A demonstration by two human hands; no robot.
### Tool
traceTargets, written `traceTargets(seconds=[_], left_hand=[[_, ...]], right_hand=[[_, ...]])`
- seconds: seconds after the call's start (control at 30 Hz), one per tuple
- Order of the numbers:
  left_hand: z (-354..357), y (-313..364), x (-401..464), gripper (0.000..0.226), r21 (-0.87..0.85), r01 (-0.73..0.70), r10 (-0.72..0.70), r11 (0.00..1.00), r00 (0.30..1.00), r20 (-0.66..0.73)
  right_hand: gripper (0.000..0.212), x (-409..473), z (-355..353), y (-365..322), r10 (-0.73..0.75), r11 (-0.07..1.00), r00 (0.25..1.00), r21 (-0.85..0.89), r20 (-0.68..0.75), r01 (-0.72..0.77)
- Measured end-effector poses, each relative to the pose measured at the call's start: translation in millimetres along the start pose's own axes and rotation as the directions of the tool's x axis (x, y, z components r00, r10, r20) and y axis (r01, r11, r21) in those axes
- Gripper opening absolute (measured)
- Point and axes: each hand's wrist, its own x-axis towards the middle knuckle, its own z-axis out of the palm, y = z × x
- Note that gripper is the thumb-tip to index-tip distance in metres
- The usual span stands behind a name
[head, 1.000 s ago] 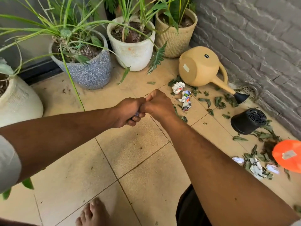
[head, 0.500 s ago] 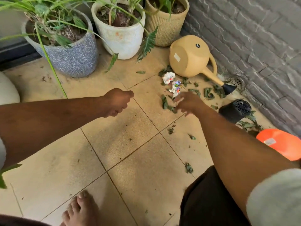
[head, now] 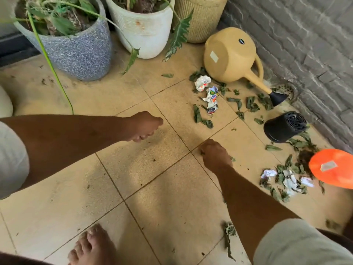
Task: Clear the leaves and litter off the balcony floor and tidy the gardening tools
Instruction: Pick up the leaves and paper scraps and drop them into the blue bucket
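Observation:
My right hand point(head: 215, 155) is down at the tiled floor point(head: 152, 188) with its fingers curled onto a small leaf scrap point(head: 202, 153), of which only a dark bit shows at the fingertips. My left hand point(head: 145, 127) hovers to the left, curled in a fist with nothing visible in it. Two crumpled wrappers point(head: 210, 98) and torn green leaves point(head: 200, 119) lie beyond my hands. A tan watering can point(head: 229, 58) lies tipped on its side. Near the wall, a black nursery pot point(head: 284, 127) also lies on its side. A second litter pile point(head: 288, 180) sits at the right.
Three planters line the back: grey speckled point(head: 82, 54), white point(head: 145, 35), woven point(head: 202, 22). A grey brick wall point(head: 305, 44) runs along the right above a floor drain point(head: 284, 89). An orange object point(head: 332, 169) sits at the right edge. My bare foot point(head: 91, 245) stands below.
My hands were together, then parted. The right hand reached toward the wrappers and has drawn back down onto a leaf scrap nearer me. The view has tilted lower.

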Motion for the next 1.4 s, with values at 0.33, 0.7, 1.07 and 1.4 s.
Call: traceTargets(seconds=[0.33,0.7,1.07,1.4], left_hand=[[27,12,28,0.03,0.034,-0.03,0.03,0.999,0.999,0.023],[28,57,51,0.038,-0.409,-0.071,0.109,0.91,0.992,0.07],[-8,30,52,0.032,-0.347,-0.005,-0.02,0.938,0.998,-0.067],[-23,-8,57,0.034,-0.084,0.059,-0.066,0.995,0.994,-0.089]], right_hand=[[0.02,21,-17,-34,0.026,0.977,1.0,0.21,0.014,-0.028],[0.017,71,-117,-93,-0.062,0.898,0.929,0.387,-0.365,0.211],[0.024,84,-77,-107,-0.472,0.697,0.819,0.431,-0.326,0.573],[0.031,133,-55,-58,-0.24,0.968,0.897,-0.025,-0.371,0.248]])
